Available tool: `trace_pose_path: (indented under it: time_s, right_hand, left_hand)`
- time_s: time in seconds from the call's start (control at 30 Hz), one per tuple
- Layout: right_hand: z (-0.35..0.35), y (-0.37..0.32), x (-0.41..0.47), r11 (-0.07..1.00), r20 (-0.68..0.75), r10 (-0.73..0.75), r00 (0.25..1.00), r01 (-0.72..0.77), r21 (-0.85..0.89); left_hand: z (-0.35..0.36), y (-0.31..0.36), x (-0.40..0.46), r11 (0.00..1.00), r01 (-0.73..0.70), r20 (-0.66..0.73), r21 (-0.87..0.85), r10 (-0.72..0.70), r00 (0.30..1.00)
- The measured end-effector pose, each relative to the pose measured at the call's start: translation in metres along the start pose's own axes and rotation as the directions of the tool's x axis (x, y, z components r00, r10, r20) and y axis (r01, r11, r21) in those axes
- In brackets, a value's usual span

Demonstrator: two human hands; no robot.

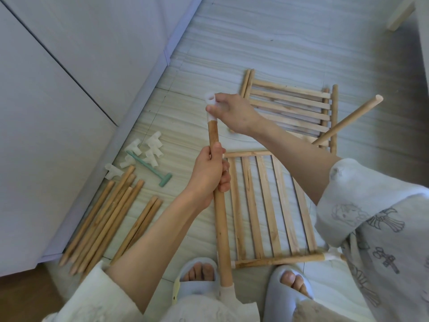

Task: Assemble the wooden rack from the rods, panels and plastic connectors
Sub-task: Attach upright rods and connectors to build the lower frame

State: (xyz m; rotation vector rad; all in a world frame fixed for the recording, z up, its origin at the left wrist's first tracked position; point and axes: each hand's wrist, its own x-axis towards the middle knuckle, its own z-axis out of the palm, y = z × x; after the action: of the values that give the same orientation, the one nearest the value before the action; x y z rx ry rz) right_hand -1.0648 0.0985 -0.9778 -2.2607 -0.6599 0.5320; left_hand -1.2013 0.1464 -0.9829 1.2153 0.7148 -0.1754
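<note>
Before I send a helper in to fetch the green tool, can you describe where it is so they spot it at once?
Start at the white cabinet on the left and look at the floor along its base. Past the bundle of loose rods lies a heap of translucent connectors. The tool lies against that heap: the only green thing there, a thin stick with a T-shaped head.

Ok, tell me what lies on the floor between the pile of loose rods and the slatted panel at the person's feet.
In the head view, two more rods lie side by side between the rod pile and the slatted panel; the left forearm also crosses there.
</note>
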Motion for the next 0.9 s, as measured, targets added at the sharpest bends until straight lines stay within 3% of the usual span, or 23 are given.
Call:
trace_pose_path:
  time_s: [0.1, 0.27, 0.37, 0.43, 0.6, 0.67, 0.73, 0.9]
  right_hand:
    - [0.000, 0.004, -0.012, 0.999, 0.042, -0.047, 0.998, 0.047, -0.001]
    - [0.002, 0.024, -0.064, 0.996, 0.041, 0.081, 0.996, -0.080, -0.025]
    - [-0.001, 0.032, -0.115, 0.985, 0.176, 0.170, 0.970, -0.163, -0.053]
    - [0.000, 0.032, -0.149, 0.979, 0.282, 0.190, 0.940, -0.204, 0.022]
    - [0.013, 0.023, -0.207, 0.954, 0.442, 0.103, 0.891, -0.214, 0.210]
    - [0.024, 0.015, -0.221, 0.966, 0.506, 0.051, 0.861, -0.171, 0.193]
    - [0.037, 0.009, -0.229, 0.997, 0.508, 0.000, 0.861, -0.036, 0.061]
    - [0.063, 0.005, -0.240, 0.975, 0.382, -0.072, 0.921, 0.146, -0.169]
  left_hand:
    - [-0.001, 0.001, 0.001, 1.000, 0.005, 0.002, -0.004, -0.005, 1.000]
    - [0.004, 0.006, 0.010, 0.999, -0.032, -0.042, -0.018, 0.032, 0.999]
    - [0.009, 0.014, 0.022, 0.997, -0.069, -0.064, -0.032, 0.067, 0.996]
    - [0.011, 0.019, 0.029, 0.996, -0.083, -0.078, -0.036, 0.080, 0.994]
    - [0.014, 0.025, 0.037, 0.994, -0.076, -0.098, -0.077, 0.068, 0.993]
    - [0.013, 0.023, 0.036, 0.994, -0.067, -0.098, -0.082, 0.059, 0.993]
    - [0.011, 0.020, 0.034, 0.997, -0.052, -0.071, -0.063, 0.048, 0.996]
    - [0.007, 0.014, 0.034, 0.997, -0.005, -0.030, -0.073, 0.003, 1.000]
